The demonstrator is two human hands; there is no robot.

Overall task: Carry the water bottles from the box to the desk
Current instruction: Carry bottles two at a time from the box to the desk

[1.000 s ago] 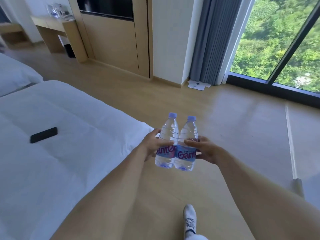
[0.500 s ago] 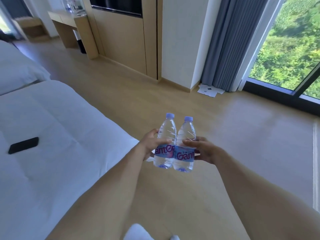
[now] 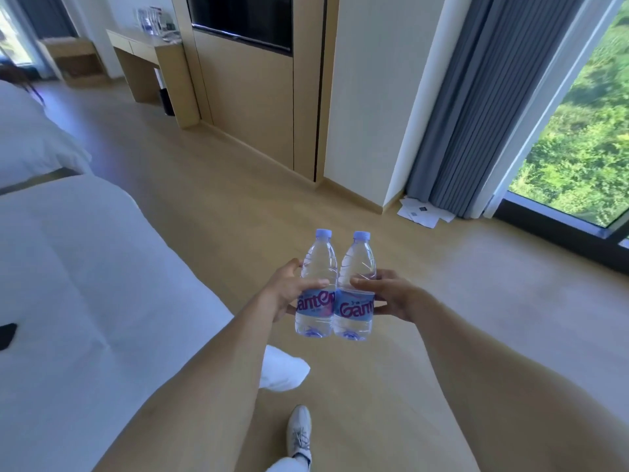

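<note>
Two clear water bottles with pale blue caps and blue-pink labels stand upright side by side in front of me, above the floor. My left hand (image 3: 289, 289) grips the left bottle (image 3: 316, 267) around its middle. My right hand (image 3: 384, 294) grips the right bottle (image 3: 355, 267) the same way. The two bottles touch each other. The wooden desk (image 3: 149, 49) stands far off at the upper left against the wall, with several small items on its top. The box is not in view.
A white bed (image 3: 85, 284) fills the left side, with a black phone (image 3: 6, 335) at its left edge. A second bed (image 3: 30, 137) lies beyond. A wooden wall panel with a TV (image 3: 245, 18), a grey curtain (image 3: 476, 107), papers on the floor (image 3: 422, 212) and a big window (image 3: 585, 148) lie ahead.
The view has swung left and moved forward: desk and TV panel are closer, the window slid right, the phone slid to the left edge. Both hands keep their hold on the bottles.
</note>
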